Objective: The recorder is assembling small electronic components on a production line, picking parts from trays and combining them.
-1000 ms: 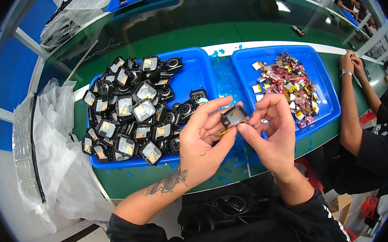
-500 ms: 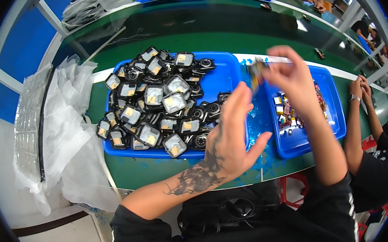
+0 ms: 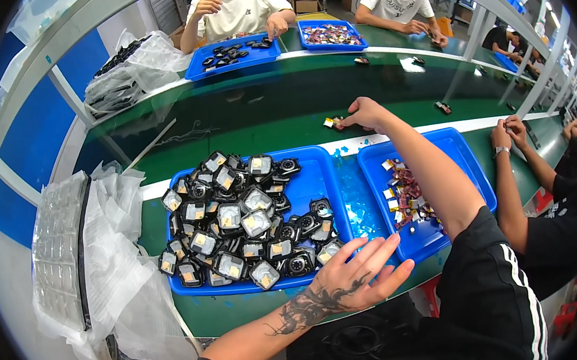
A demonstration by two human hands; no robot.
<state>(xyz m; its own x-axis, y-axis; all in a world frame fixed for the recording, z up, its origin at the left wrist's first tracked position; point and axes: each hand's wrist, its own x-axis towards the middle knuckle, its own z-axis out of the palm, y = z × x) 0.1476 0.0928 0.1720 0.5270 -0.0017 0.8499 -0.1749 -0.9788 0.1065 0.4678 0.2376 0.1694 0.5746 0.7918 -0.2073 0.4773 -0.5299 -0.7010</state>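
Observation:
My right hand (image 3: 367,114) stretches over the white rail to the dark green belt. Its thumb and fingertips pinch a small electronic part (image 3: 331,122) with a yellow-and-white piece, low at the belt's surface. My left hand (image 3: 360,275) holds nothing; its fingers are spread above the front right corner of a blue tray (image 3: 318,167). That tray bears a heap of black square watch cases (image 3: 230,216), several showing pale inner faces. Under my right forearm stands a second blue tray (image 3: 472,174) with small red, yellow and white electronic parts (image 3: 407,190).
Blue scraps (image 3: 358,211) litter the table between the trays. White foam wrapping (image 3: 121,263) and a clear blister tray (image 3: 61,248) stand at left. Across the belt, two people work near more blue trays (image 3: 234,65). Another person's hands (image 3: 511,132) are at right.
My right hand has moved forward from above the trays to the belt, carrying the part. My left hand has drawn back toward the table's front edge. The view has tilted up.

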